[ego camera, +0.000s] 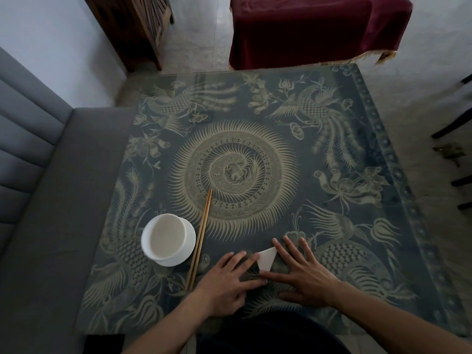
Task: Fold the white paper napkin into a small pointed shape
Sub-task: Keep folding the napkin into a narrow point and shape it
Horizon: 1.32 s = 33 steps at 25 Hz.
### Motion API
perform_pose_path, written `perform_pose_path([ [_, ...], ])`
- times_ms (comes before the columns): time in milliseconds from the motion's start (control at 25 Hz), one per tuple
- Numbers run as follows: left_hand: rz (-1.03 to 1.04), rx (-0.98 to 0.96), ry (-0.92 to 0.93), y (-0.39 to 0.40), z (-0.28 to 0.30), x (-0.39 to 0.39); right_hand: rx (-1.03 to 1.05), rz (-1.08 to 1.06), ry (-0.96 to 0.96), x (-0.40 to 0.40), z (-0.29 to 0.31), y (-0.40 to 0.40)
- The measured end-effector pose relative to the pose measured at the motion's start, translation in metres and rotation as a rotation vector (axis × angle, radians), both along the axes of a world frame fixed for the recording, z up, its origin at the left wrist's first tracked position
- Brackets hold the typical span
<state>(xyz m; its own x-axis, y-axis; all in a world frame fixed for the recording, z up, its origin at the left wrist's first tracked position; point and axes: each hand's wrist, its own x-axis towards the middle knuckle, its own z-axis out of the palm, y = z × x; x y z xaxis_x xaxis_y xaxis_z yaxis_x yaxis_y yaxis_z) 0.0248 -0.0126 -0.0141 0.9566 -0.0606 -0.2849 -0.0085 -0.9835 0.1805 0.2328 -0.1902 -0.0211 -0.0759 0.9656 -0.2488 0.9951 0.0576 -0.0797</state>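
Head view: the napkin is already a small white triangle on the counter, between both hands. Left hand and right hand lie flat, fingers spread, pressing its edges. Thin, floppy paper, probably tears easily; I'd pinch corners lightly.

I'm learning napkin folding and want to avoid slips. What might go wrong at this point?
1. Only a small white triangle of the napkin shows between the left hand and right hand; flat fingers could shift it and skew the crease.
2. The chopsticks and white bowl lie close beside the left hand; a sideways move may knock them.
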Motion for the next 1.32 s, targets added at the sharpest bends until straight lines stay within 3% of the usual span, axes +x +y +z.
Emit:
perform_pose_path([
  [440,-0.002,-0.012,0.027,0.003,0.006,0.001,-0.060,-0.011,0.019,-0.005,-0.006,-0.002],
  [920,-0.007,-0.029,0.065,0.000,0.006,0.005,-0.080,-0.282,0.026,-0.005,-0.001,-0.008],
  [1320,0.011,-0.018,0.023,-0.014,0.005,0.027,-0.073,-0.251,0.032,-0.011,-0.001,-0.009],
])
